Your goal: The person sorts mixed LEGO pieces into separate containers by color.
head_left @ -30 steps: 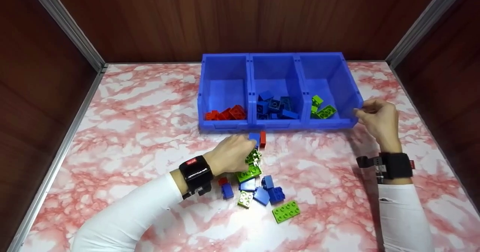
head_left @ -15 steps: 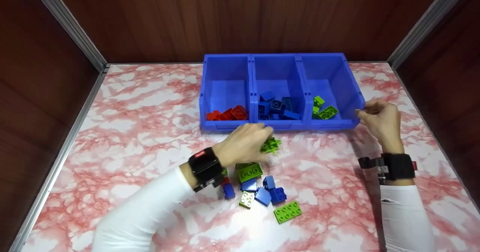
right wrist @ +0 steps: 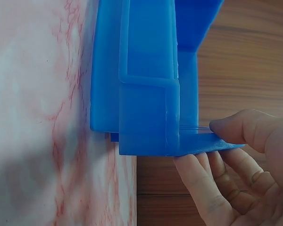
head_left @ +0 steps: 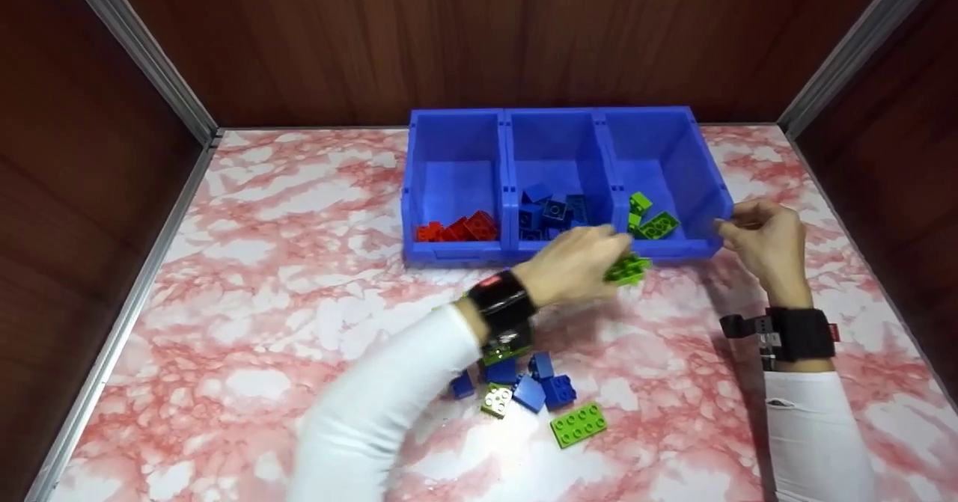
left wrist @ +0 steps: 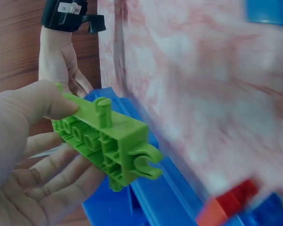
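My left hand (head_left: pixel 576 264) pinches a green building-block piece (left wrist: pixel 101 129), thumb on its flat side and fingers underneath. The piece has a C-shaped hook at one end and a peg sticking up. In the head view it hangs at the front edge of the blue three-compartment bin (head_left: pixel 565 250), near the divider between the middle and right compartments. At the bin's right front corner, my right hand (head_left: pixel 765 244) pinches the wall (right wrist: pixel 198 141) between thumb and fingers. Green bricks (head_left: pixel 658 225) lie in the right compartment, blue bricks (head_left: pixel 554 210) in the middle, red bricks (head_left: pixel 479 225) in the left.
Loose blue bricks (head_left: pixel 530 393) and a pale green brick (head_left: pixel 496 400) lie in a pile below my left forearm, which hides part of it. A long green brick (head_left: pixel 578 425) lies nearer the front. Wooden panels (head_left: pixel 479 46) enclose the marbled table (head_left: pixel 247 285).
My left hand has lifted the green hooked piece from the pile and carried it rightward to the bin's front edge. My right hand keeps its grip on the bin's corner.
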Available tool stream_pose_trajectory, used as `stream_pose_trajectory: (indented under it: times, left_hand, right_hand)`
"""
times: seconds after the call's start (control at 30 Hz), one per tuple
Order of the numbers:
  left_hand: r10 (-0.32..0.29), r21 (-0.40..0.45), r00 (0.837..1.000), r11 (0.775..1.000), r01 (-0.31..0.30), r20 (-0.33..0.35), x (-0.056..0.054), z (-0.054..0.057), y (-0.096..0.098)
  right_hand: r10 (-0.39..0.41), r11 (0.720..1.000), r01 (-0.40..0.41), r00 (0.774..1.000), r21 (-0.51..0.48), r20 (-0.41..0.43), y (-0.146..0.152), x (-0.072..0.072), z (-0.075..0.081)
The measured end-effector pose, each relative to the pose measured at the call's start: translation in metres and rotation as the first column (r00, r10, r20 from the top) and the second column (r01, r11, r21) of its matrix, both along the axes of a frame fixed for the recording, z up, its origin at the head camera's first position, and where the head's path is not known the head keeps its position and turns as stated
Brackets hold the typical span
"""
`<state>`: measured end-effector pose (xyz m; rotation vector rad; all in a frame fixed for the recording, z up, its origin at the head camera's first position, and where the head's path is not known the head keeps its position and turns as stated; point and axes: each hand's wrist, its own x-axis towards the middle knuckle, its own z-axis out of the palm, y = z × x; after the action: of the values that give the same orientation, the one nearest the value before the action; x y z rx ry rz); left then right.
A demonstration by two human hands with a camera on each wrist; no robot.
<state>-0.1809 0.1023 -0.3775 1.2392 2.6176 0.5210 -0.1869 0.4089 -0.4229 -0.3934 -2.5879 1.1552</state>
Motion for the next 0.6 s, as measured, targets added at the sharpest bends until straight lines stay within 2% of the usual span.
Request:
stream_pose_trajectory:
  times: [0.2, 0.27, 0.37, 0.43, 0.6]
  left_hand:
    - [-0.036, 0.025, 0.998, 0.999, 0.038, -0.053, -0.017, -0.001, 0.046]
    - [-0.028, 0.036, 0.999, 0.999, 0.030, -0.042, -0.025, 0.002, 0.057]
    - [0.000, 0.073, 1.000, 0.997, -0.001, 0.008, -0.035, 0.007, 0.071]
    - [0.008, 0.097, 1.000, 0.995, -0.009, 0.010, -0.042, 0.010, 0.079]
    - [0.022, 0.110, 0.998, 0.994, -0.015, -0.063, -0.056, 0.008, 0.097]
  right_hand:
    - [-0.008, 1.000, 0.008, 1.000, 0.001, 0.006, 0.001, -0.001, -0.001]
    - [-0.007, 1.000, 0.007, 1.000, -0.001, 0.003, 0.001, -0.001, -0.002]
    - [0.000, 1.000, 0.000, 1.000, -0.010, -0.013, 0.000, -0.001, -0.001]
    - [0.010, 1.000, -0.010, 1.000, -0.016, -0.017, 0.000, -0.001, -0.002]
    - [0.014, 1.000, -0.015, 1.000, -0.019, -0.022, 0.000, -0.002, -0.002]
